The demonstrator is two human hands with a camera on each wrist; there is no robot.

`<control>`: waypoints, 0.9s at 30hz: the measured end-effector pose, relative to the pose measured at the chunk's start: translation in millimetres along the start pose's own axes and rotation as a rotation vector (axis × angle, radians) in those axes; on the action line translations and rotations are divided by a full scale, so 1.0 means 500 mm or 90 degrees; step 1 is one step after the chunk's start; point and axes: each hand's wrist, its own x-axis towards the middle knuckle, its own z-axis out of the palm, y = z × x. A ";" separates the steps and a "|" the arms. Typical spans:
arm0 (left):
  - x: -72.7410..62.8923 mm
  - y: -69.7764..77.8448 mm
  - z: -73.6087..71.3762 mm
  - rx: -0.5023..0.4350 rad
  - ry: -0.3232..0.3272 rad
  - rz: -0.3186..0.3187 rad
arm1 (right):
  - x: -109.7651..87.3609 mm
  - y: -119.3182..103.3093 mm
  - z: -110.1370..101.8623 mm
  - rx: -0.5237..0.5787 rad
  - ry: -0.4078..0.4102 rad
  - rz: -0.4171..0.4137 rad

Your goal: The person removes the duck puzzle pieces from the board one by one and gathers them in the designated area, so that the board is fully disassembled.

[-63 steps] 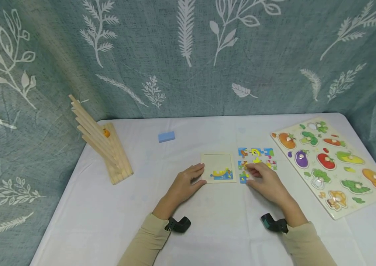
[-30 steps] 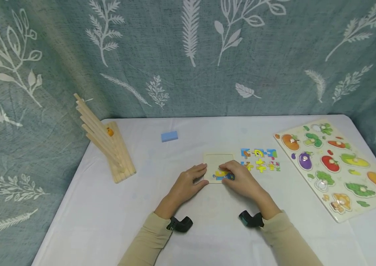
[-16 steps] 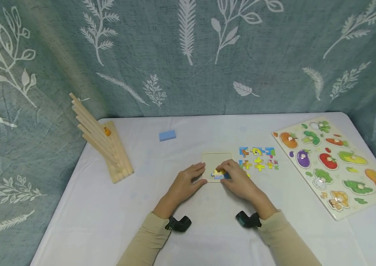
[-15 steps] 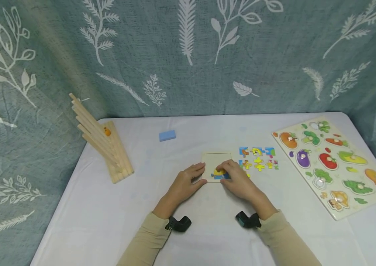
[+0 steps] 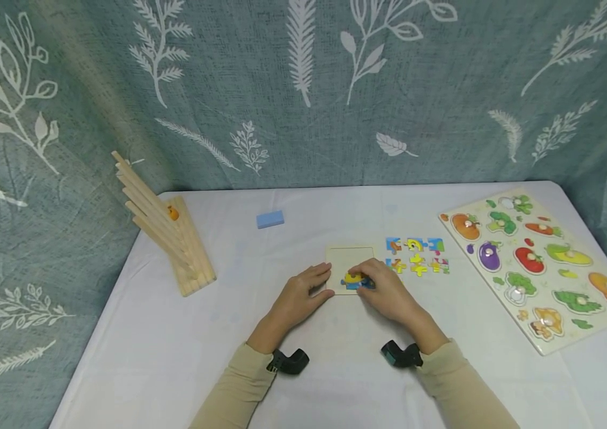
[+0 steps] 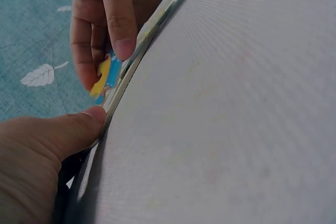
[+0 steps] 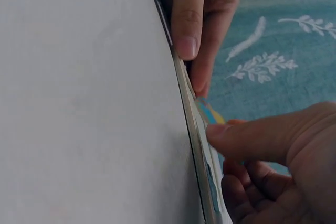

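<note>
My left hand (image 5: 301, 297) rests at the left edge of a small square wooden puzzle tray (image 5: 350, 256), its thumb at the near left corner and the fingers extended along the side. Inside the tray, along its near edge, show yellow and blue puzzle pieces (image 5: 353, 285). My right hand (image 5: 389, 293) is over the near right part of the tray. Between its thumb and fingertips it pinches a yellow-and-blue jigsaw piece (image 6: 109, 75), tilted up from the tray in the left wrist view. Fingers cover much of that piece in the head view.
Two rows of loose puzzle pieces (image 5: 416, 245) lie right of the tray. A large vegetable peg board (image 5: 507, 286) stands farther right. A blue block (image 5: 270, 219) lies behind left, and a slatted wooden stand (image 5: 196, 277) is at the left.
The right hand has moved left from the loose pieces to the tray, and a green-blue piece has left the lower row there. The left hand stays at the tray edge.
</note>
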 end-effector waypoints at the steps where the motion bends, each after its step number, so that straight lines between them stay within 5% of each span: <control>1: 0.000 0.001 -0.001 -0.002 0.001 -0.001 | 0.000 -0.001 -0.002 0.002 0.002 0.001; 12: -0.003 0.000 0.000 -0.010 0.000 -0.004 | -0.013 0.003 -0.030 0.005 0.001 0.020; 27: -0.004 0.000 0.001 -0.003 0.011 -0.003 | -0.101 0.069 -0.090 -0.055 0.052 0.041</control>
